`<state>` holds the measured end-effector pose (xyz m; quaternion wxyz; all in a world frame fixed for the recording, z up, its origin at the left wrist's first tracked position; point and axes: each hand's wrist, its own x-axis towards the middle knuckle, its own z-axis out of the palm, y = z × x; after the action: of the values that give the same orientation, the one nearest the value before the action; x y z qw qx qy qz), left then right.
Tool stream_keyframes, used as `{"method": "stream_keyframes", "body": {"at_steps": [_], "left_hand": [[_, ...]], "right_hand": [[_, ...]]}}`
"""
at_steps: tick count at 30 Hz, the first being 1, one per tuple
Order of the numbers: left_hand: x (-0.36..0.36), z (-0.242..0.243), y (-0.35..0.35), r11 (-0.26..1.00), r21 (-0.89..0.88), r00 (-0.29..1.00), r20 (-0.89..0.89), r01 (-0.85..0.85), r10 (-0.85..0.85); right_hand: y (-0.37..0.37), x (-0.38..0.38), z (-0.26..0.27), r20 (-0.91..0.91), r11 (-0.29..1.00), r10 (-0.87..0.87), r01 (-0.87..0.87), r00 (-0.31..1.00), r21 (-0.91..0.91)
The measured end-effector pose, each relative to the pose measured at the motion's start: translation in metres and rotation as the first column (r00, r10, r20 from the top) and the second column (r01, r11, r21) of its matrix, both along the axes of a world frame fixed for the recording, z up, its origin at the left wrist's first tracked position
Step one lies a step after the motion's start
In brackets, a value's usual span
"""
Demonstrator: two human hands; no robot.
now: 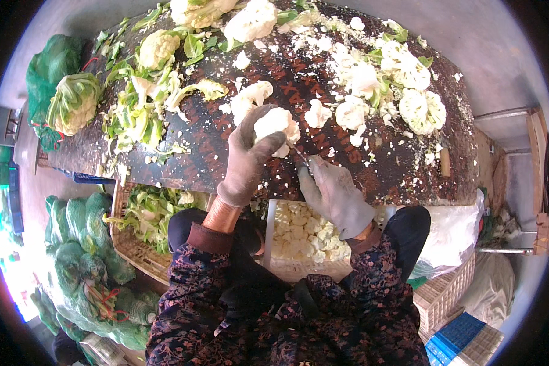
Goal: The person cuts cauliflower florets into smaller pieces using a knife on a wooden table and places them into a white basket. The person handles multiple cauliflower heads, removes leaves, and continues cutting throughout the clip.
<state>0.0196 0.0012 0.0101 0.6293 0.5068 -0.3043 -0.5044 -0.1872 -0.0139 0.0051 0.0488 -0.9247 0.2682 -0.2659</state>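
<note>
My left hand (pixel 249 153), in a grey glove, is closed around a white cauliflower floret (pixel 278 126) above the dark tabletop (pixel 201 151). Gloved as well, my right hand (pixel 336 192) grips a small knife (pixel 298 152), whose thin blade reaches up to the floret's lower right side. The knife's handle is mostly hidden by my fingers. Just beyond my left hand lies another cauliflower piece (pixel 251 98). Loose florets (pixel 318 114) rest to the right of the held one. Below my right hand, a crate (pixel 309 265) holds many cut florets (pixel 302 228).
Trimmed leaves (pixel 139 110) and a whole cauliflower (pixel 75 104) lie at left. Cut cauliflower heads (pixel 422 111) sit at right, near a short wooden stick (pixel 445 162). A wicker-patterned crate (pixel 142 261) holds leaves. Green net sacks (pixel 80 256) stand lower left; white plastic (pixel 448 233) hangs at right.
</note>
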Motion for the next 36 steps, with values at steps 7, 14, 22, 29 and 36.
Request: {"method": "stream_keyframes", "body": {"at_steps": [7,14,22,29,36], "left_hand": [[-0.003,0.003,-0.007,0.974,0.181,0.857,-0.515,0.136,-0.024],[-0.001,-0.004,-0.007,0.976,0.145,0.959,-0.255,0.161,-0.12],[-0.01,-0.028,-0.003,0.986,0.082,0.868,-0.489,0.146,-0.088],[-0.025,-0.012,0.004,0.98,-0.119,0.714,-0.672,0.161,-0.199],[-0.004,0.001,0.004,0.951,-0.067,0.868,-0.392,0.303,-0.304]], "right_hand": [[-0.004,0.002,0.015,0.007,0.874,-0.072,0.059,0.997,0.482],[-0.007,-0.009,-0.003,0.116,0.775,-0.077,-0.013,0.99,0.632],[-0.009,0.003,0.014,0.131,0.379,-0.486,0.073,0.864,0.922],[0.0,0.04,0.01,0.399,0.514,-0.614,-0.038,0.681,0.857],[-0.015,0.01,0.003,0.474,0.65,-0.399,-0.122,0.785,0.75]]}}
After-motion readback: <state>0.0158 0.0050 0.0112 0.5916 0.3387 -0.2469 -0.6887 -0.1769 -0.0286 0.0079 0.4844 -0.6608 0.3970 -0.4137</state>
